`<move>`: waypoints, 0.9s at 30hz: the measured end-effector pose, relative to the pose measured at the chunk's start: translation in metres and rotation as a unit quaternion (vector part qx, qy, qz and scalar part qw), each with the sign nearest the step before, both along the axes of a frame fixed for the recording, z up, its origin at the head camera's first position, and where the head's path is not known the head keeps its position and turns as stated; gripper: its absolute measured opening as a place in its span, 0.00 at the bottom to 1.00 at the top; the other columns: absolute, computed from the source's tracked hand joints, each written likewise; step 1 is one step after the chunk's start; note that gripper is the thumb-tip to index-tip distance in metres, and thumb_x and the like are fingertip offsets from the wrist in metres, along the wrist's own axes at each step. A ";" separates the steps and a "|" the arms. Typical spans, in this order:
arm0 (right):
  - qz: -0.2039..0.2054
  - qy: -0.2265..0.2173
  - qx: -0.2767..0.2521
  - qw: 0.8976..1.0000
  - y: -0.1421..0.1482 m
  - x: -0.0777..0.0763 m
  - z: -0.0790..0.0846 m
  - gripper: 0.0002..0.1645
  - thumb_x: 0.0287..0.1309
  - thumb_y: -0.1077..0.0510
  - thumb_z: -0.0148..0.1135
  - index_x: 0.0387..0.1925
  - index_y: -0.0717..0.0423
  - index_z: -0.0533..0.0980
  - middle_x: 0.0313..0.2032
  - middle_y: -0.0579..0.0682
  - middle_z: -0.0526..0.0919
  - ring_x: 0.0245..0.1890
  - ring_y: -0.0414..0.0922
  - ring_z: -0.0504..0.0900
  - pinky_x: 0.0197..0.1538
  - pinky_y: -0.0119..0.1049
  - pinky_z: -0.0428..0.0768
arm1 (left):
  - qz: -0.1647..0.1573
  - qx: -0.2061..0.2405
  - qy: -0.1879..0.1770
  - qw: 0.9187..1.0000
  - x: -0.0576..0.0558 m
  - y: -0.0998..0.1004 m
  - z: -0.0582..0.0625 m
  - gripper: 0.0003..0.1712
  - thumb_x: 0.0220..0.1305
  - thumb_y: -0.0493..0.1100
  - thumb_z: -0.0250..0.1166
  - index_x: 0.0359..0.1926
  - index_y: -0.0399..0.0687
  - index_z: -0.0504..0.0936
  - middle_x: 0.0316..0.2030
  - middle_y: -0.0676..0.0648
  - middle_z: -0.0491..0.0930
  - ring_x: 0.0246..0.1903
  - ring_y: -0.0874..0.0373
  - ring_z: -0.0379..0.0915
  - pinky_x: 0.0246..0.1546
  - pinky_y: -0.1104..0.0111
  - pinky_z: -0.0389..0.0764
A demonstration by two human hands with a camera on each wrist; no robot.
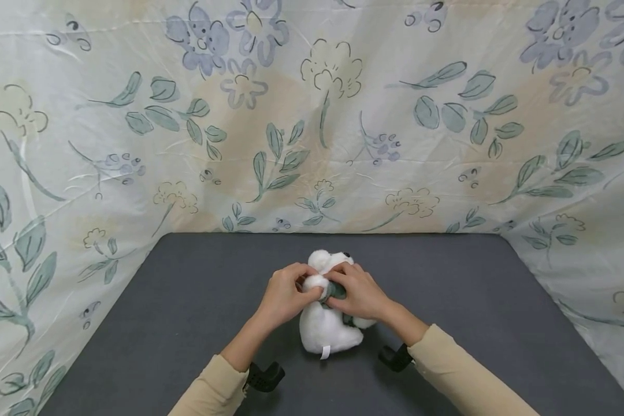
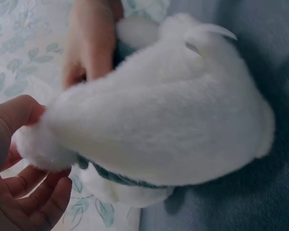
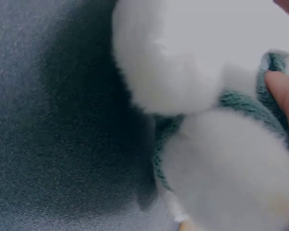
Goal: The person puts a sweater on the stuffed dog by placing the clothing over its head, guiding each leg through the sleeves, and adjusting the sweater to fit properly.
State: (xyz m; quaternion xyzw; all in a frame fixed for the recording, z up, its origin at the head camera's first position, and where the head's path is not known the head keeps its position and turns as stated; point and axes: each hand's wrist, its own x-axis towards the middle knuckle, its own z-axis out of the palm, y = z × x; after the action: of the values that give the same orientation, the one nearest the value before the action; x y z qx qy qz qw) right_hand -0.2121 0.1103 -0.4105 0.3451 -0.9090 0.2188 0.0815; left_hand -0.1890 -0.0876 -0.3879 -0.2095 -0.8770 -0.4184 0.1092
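Observation:
A white plush animal (image 1: 325, 332) with green knit clothing (image 1: 337, 290) is on the dark table, its tagged back side toward me. My left hand (image 1: 286, 293) pinches a white fluffy limb (image 2: 43, 149) of the toy between thumb and fingers. Close beside it, my right hand (image 1: 363, 292) grips the green knit, with the thumb (image 3: 285, 98) on a strap of it in the right wrist view. Both hands partly cover the toy's upper body. Part of its head, with a dark spot, shows above them.
The dark grey table (image 1: 213, 283) extends around the toy on all sides. Behind it and along the sides hangs a floral curtain (image 1: 333, 173). A black wrist device (image 1: 265, 377) sits below each forearm. A small white tag (image 1: 325, 352) sticks out of the toy's bottom.

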 end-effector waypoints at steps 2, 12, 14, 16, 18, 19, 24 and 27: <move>0.017 -0.030 -0.015 0.999 0.003 0.000 0.002 0.26 0.54 0.48 0.64 0.53 0.51 0.75 0.51 0.52 0.73 0.46 0.50 0.71 0.39 0.42 0.70 | 0.000 -0.013 -0.003 1.000 0.000 -0.001 0.000 0.09 0.52 0.43 0.68 0.36 0.51 0.81 0.30 0.54 0.76 0.26 0.63 0.72 0.25 0.74 0.74; -0.052 -0.202 -0.149 0.967 0.032 -0.009 0.010 0.25 0.65 0.38 0.44 0.57 0.40 0.72 0.52 0.45 0.75 0.52 0.45 0.74 0.51 0.46 0.73 | 0.013 -0.032 -0.024 0.999 0.000 -0.009 -0.009 0.16 0.54 0.46 0.65 0.45 0.50 0.81 0.39 0.50 0.78 0.31 0.63 0.73 0.28 0.72 0.74; -0.086 -0.206 -0.168 0.960 0.038 -0.012 0.005 0.24 0.66 0.39 0.43 0.55 0.43 0.73 0.52 0.46 0.76 0.52 0.46 0.75 0.51 0.47 0.73 | 0.019 -0.029 -0.025 0.999 0.001 -0.011 -0.010 0.16 0.54 0.45 0.65 0.46 0.52 0.81 0.40 0.50 0.79 0.30 0.63 0.73 0.27 0.72 0.74; -0.115 -0.204 -0.173 0.957 0.043 -0.013 -0.002 0.23 0.66 0.41 0.44 0.53 0.46 0.74 0.50 0.48 0.78 0.50 0.46 0.76 0.49 0.46 0.75 | 0.022 -0.026 -0.028 0.999 0.001 -0.014 -0.011 0.17 0.54 0.44 0.64 0.47 0.53 0.81 0.40 0.50 0.79 0.29 0.64 0.72 0.26 0.72 0.74; -0.134 -0.205 -0.167 0.955 0.045 -0.014 -0.010 0.20 0.66 0.44 0.48 0.50 0.49 0.76 0.47 0.49 0.80 0.46 0.46 0.78 0.44 0.43 0.76 | 0.023 -0.024 -0.034 0.999 0.001 -0.017 -0.013 0.18 0.54 0.44 0.64 0.49 0.53 0.80 0.40 0.50 0.79 0.27 0.64 0.71 0.24 0.72 0.73; -0.136 -0.205 -0.160 0.956 0.046 -0.014 -0.015 0.18 0.65 0.47 0.50 0.49 0.50 0.76 0.45 0.49 0.81 0.44 0.45 0.79 0.41 0.41 0.77 | 0.023 -0.024 -0.039 0.999 0.001 -0.018 -0.013 0.19 0.55 0.44 0.64 0.50 0.53 0.79 0.39 0.49 0.79 0.26 0.64 0.71 0.22 0.72 0.73; -0.114 -0.213 -0.115 0.963 0.041 -0.008 -0.036 0.11 0.60 0.58 0.57 0.44 0.54 0.78 0.39 0.49 0.82 0.34 0.40 0.79 0.31 0.32 0.75 | 0.024 -0.024 -0.060 0.998 0.001 -0.021 -0.017 0.20 0.55 0.43 0.64 0.51 0.51 0.78 0.37 0.47 0.79 0.23 0.63 0.71 0.19 0.72 0.72; -0.092 -0.210 -0.097 0.968 0.037 -0.004 -0.042 0.13 0.53 0.65 0.57 0.43 0.58 0.77 0.33 0.49 0.81 0.27 0.39 0.75 0.28 0.32 0.72 | 0.028 -0.015 -0.066 0.997 0.001 -0.021 -0.018 0.19 0.56 0.42 0.63 0.50 0.50 0.78 0.36 0.47 0.80 0.24 0.63 0.71 0.20 0.71 0.73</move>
State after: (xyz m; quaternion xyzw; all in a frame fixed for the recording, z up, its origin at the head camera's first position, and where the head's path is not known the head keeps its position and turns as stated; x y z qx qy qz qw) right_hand -0.2166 0.1474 -0.4526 0.1967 -0.9080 0.3654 -0.0583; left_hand -0.1877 -0.1084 -0.4055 -0.1585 -0.8941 -0.4145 0.0595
